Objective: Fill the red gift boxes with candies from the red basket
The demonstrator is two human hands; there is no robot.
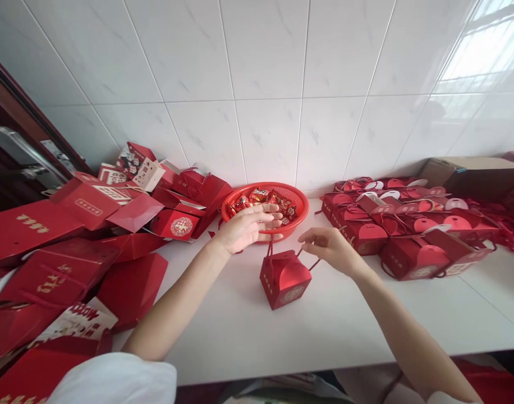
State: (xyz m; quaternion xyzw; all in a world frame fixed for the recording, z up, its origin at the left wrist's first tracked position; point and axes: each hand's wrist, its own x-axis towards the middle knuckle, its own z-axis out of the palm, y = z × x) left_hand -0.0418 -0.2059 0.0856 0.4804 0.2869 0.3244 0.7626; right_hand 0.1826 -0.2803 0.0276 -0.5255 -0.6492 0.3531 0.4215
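A small red gift box point(285, 279) with gold print stands on the white table in front of me, its top folded shut. My left hand point(251, 229) is above it, fingers stretched out and thumb apart. One red cord handle point(270, 250) rises from the box to my left thumb; whether it hangs on the thumb or passes behind cannot be made out. My right hand point(327, 248) is bent in a pinch at the box's other cord point(315, 262), right of the box. Just beyond my hands sits a red plastic basket point(302, 209) of wrapped candies point(286, 206).
Many red boxes point(133, 289) lie heaped on the left, some open. Rows of closed red boxes with cords point(417, 255) stand on the right, before a brown cardboard box point(471, 168). A tiled wall point(267, 134) bounds the back; a door handle point(23, 148) is at far left.
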